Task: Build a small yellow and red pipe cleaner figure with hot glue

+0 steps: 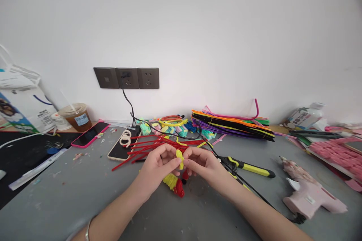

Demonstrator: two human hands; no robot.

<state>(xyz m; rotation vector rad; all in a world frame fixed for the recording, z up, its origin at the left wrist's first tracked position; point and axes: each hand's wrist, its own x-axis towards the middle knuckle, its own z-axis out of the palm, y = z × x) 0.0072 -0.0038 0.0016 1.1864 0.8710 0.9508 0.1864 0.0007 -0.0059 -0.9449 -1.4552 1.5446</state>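
Two hands are seen fingertip to fingertip over the middle of the grey table (70, 196). A small yellow coil (179, 158) of pipe cleaner is pinched between them. It is gripped by the thumb and forefinger of the left hand (157, 167), whose other fingers are curled in, and it is gripped likewise from the other side by the right hand (205, 163).

Just below the hands, at 6 o'clock, a yellow-and-red twisted piece (174, 185) is seen; whether it is joined to the coil cannot be told. Loose red pipe cleaners (147, 145) are spread near at 11 o'clock, and beside them a phone (118, 152) is laid with white rings (125, 139) on it. Yellow-handled cutters (251, 168) are placed at 3 o'clock, and a pink glue gun (311, 196) farther out at 4 o'clock. A many-coloured stack of pipe cleaners (232, 124) is piled at 1 o'clock by the wall. Well apart at 10 o'clock, a pink-cased phone (90, 134) and an iced drink (77, 117) are found.
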